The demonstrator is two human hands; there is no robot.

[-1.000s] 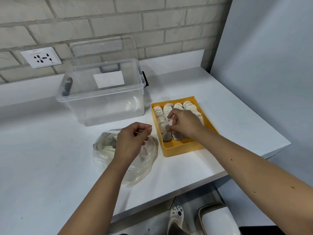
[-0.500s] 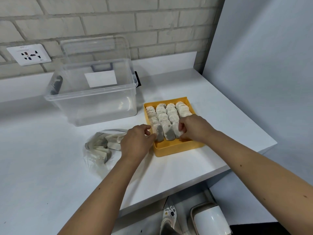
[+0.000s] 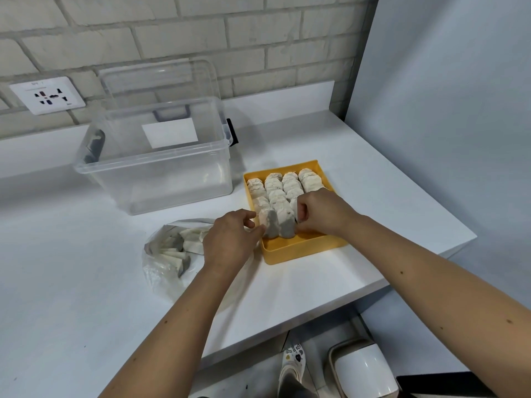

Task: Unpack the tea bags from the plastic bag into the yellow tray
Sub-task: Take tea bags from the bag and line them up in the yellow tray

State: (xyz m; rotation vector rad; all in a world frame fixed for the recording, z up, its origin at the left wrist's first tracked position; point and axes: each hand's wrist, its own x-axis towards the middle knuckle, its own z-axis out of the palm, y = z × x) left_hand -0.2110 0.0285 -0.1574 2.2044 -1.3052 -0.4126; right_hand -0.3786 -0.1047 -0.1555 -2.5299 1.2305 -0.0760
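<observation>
Left grip (image 3: 230, 239): a second ago it hovered over the plastic bag (image 3: 169, 254). It has since crossed toward 3 o'clock and now pinches the front left tea bag (image 3: 268, 226) at the tray's near-left corner.
Right grip (image 3: 321, 211): it has slid from mid-tray toward 6 o'clock. Its fingers are curled round the front right tea bag (image 3: 296, 209), standing it upright.
Yellow tray (image 3: 301, 251): on the worktop (image 3: 86, 282), at 3 o'clock of the plastic bag. It holds four rows of tea bags (image 3: 275, 193), and the strip at its 6 o'clock edge is bare.
Plastic bag: several bags remain inside.
Clear bin (image 3: 155, 173): at 10 o'clock of the tray.
Meaning: the rows have probably gained new bags and are being squared up. The unpacking looks well along but unfinished.
</observation>
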